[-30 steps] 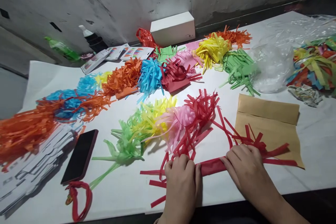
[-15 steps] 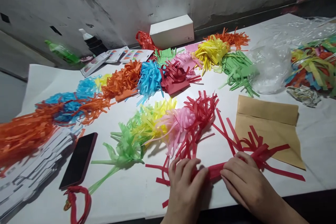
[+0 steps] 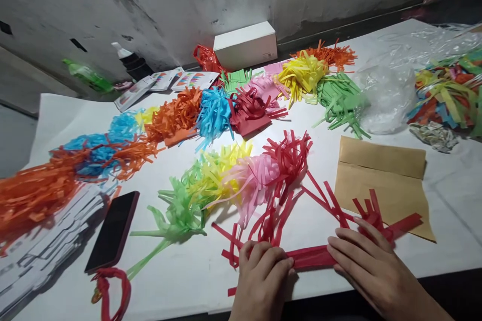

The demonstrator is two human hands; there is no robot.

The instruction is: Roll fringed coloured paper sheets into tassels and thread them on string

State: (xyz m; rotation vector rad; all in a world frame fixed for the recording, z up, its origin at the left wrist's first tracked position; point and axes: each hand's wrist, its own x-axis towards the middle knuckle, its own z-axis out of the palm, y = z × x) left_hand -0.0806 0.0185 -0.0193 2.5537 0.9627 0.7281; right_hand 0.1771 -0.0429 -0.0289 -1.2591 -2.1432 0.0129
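A strip of red fringed paper (image 3: 312, 257) lies flat on the white bench at the lower centre of the frame, rolled into a narrow band running left to right. Its cut red strands splay upward and outward at both ends, the right end overlapping a brown sheet's lower edge.

Both hands and forearms bare, without rings.
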